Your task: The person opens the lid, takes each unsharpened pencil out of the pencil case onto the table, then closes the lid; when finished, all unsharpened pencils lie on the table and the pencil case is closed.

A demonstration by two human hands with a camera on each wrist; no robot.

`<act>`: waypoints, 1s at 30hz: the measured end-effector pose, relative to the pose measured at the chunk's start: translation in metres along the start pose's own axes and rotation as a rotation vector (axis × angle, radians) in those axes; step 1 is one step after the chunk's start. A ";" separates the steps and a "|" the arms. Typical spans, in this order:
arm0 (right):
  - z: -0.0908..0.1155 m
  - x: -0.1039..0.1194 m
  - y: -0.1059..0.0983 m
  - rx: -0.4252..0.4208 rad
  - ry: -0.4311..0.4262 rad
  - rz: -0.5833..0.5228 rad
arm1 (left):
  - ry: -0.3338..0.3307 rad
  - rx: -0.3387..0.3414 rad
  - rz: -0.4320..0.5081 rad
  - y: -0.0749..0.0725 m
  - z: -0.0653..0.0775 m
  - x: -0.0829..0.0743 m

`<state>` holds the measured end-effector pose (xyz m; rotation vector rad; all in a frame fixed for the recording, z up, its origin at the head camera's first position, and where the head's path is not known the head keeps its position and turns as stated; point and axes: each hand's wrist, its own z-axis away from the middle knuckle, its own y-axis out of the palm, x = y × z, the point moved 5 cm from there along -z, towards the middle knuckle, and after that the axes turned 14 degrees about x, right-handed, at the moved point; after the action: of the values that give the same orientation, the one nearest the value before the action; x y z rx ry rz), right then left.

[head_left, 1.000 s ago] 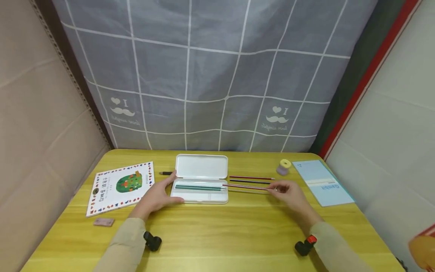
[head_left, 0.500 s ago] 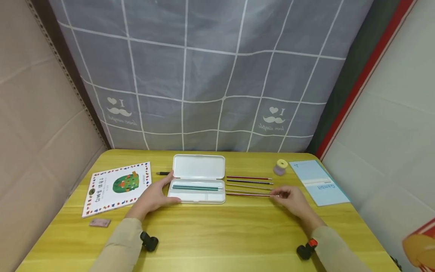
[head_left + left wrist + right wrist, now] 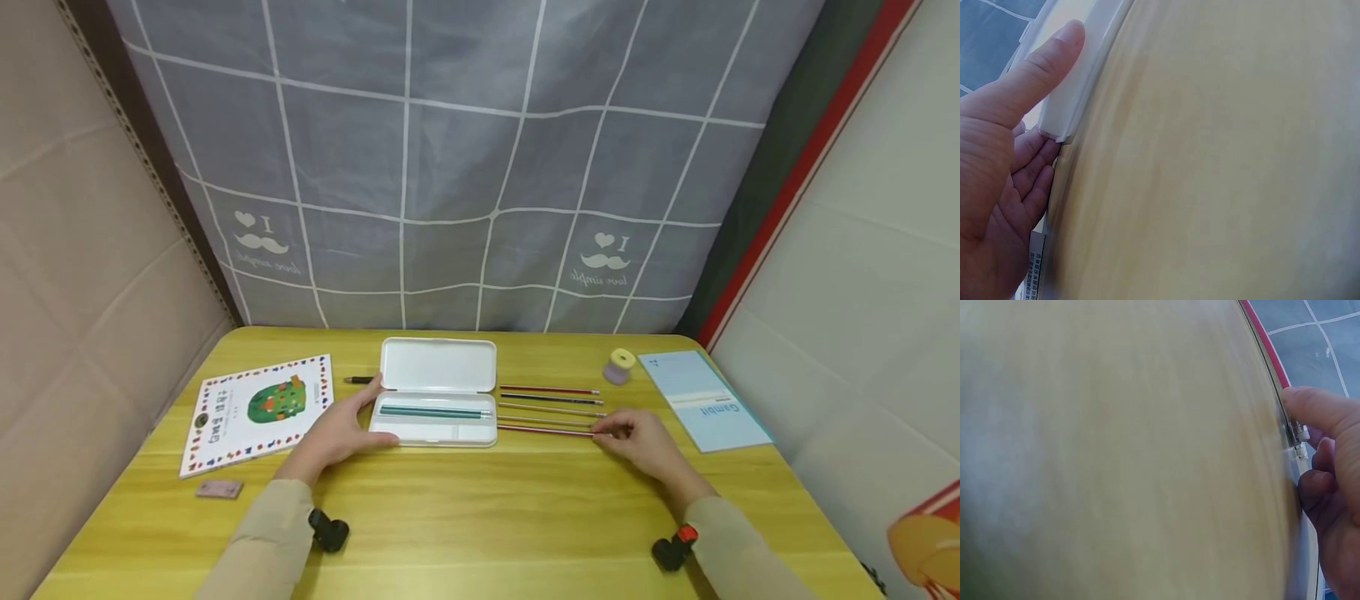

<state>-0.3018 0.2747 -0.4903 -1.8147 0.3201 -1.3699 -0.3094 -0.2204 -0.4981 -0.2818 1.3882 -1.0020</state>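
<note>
A white pencil case [image 3: 438, 365] lies with its lid back, and green pencils [image 3: 435, 413] rest in its tray. My left hand [image 3: 341, 433] holds the case by its left end. In the left wrist view the thumb [image 3: 1054, 65] lies over the case's front edge and the fingers bend at its end. Right of the case, several pencils lie in a row on the table. The nearest is a red pencil [image 3: 543, 430], whose right end my right hand [image 3: 637, 442] pinches. In the right wrist view that end is hidden behind the thumb, beside white eraser tips [image 3: 1300, 450].
A picture book [image 3: 262, 408] lies at left, with a pinkish eraser [image 3: 219, 489] in front. A black pen [image 3: 358, 380] lies behind the left hand. A small yellow-topped jar [image 3: 619, 367] and a light-blue notebook [image 3: 705, 404] are at right. A grey curtain [image 3: 450, 167] hangs behind the table.
My right hand has brought the red pencil toward the front and down onto the table, before the others. It then shifted slightly left. The left hand stays at the case.
</note>
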 end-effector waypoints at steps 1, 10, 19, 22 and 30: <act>-0.001 0.001 0.000 0.002 -0.008 0.015 | 0.001 -0.002 -0.001 0.000 0.000 0.000; -0.001 0.005 0.001 -0.021 -0.048 0.006 | 0.001 -0.012 -0.012 -0.001 0.002 -0.001; -0.009 0.007 -0.008 -0.104 0.137 -0.261 | 0.021 -0.020 -0.006 0.000 -0.002 0.003; -0.016 0.015 -0.008 -0.097 0.137 -0.282 | 0.025 -0.021 -0.004 0.000 -0.002 0.004; -0.042 0.040 0.004 -0.029 0.046 -0.268 | 0.023 -0.021 -0.003 0.002 -0.002 0.003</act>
<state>-0.3228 0.2276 -0.4631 -1.9044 0.1236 -1.5985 -0.3110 -0.2211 -0.5019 -0.2889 1.4204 -0.9960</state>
